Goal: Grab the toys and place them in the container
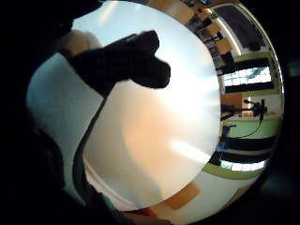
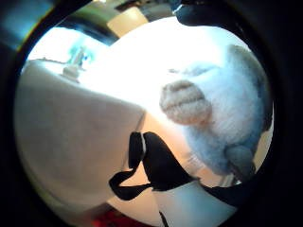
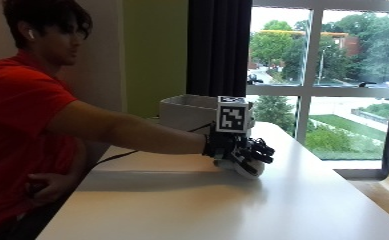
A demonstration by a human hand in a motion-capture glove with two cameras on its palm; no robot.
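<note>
Plush toy [image 3: 246, 166], pale and rounded, sits on the white table [image 3: 200, 200] directly under the person's gloved right hand [image 3: 237, 150], whose fingers curl down over its top and appear to hold it. Going left to right in the outside view: the person sits at the left with the right arm stretched out across the table; behind the forearm stands the white container [image 3: 187, 111], an open box near the table's far edge; then comes the hand with the toy beneath it, towards the window side. The thumb-side palm view shows the toy [image 2: 222, 118] close to the palm, white and grey fur with a tan, ribbed patch, and the container's white wall [image 2: 71, 142] just beside it. The little-finger-side view shows a dark gloved finger [image 1: 126, 63] curled over bare tabletop.

The relation that matters is that the container lies behind the hand and nearer the person's side, close by. Judged from this, the toy needs lifting and carrying back over the box's rim. No other toy can be made out.
</note>
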